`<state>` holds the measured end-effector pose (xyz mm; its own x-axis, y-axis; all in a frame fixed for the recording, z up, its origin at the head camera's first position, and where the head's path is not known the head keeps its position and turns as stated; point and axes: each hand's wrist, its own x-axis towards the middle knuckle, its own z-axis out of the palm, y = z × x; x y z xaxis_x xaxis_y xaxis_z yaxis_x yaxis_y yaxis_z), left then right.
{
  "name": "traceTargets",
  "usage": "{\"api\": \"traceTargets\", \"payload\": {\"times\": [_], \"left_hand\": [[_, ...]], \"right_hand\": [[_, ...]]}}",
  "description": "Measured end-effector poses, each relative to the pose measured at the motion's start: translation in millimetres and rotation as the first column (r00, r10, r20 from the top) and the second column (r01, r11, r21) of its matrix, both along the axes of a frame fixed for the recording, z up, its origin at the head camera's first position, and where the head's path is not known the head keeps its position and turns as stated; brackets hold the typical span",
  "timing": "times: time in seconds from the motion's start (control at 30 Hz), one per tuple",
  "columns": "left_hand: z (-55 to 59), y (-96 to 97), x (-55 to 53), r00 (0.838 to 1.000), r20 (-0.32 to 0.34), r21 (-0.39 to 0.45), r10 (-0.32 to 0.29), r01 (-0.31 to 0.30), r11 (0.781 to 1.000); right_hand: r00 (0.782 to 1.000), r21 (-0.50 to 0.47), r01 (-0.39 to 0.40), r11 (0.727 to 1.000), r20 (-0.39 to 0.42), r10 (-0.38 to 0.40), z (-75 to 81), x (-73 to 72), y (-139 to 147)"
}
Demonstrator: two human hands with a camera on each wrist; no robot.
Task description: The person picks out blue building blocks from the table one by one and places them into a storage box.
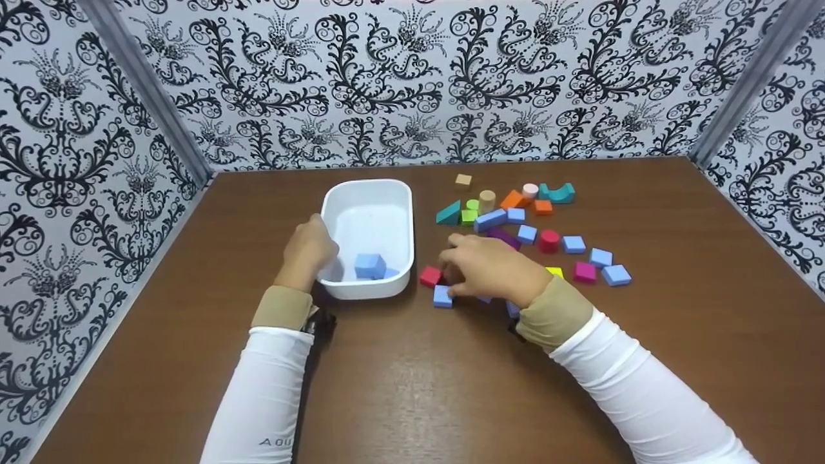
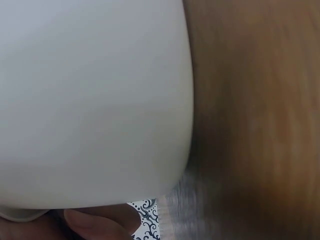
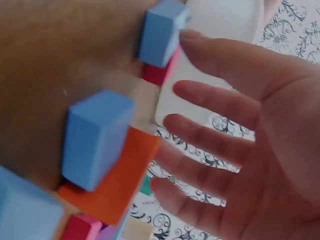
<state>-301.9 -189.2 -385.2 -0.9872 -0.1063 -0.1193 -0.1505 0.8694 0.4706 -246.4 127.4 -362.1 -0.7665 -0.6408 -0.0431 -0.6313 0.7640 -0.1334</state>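
Blocks (image 1: pixel 573 244) lie scattered to the right of a white tub (image 1: pixel 364 291), whose left rim the left hand (image 1: pixel 310 248) grips. The right hand (image 1: pixel 493 267) holds nothing, fingers loosely spread, thumb beside a blue block (image 1: pixel 442 297) near the tub's near end. That block looks light, stiff, smooth; best pinched across opposite sides.

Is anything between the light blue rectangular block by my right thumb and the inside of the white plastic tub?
Yes, the tub has a raised wall to clear. A red rectangular block sits just beyond the blue block, beside the tub, possibly edging into the direct path.
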Motion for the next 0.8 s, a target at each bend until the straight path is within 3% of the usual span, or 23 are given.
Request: {"api": "traceTargets", "payload": {"times": [0.23,0.5,0.8], "left_hand": [[1.0,1.0,-0.6,1.000,-0.011,-0.018,-0.002,0.002,1.000],[-0.3,-0.4,-1.6,1.000,-0.006,-0.017,0.001,-0.001,1.000],[0.7,0.5,-0.1,1.000,0.004,-0.009,0.004,-0.004,1.000]], "right_hand": [[0.997,0.072,0.025,0.997,0.067,-0.029,3.0,1.5,11],[0.994,0.068,0.043,0.997,0.097,-0.050,1.5,0.2,12],[0.996,0.035,-0.021,0.999,0.087,0.017,-3.3,1.3,1]]}}
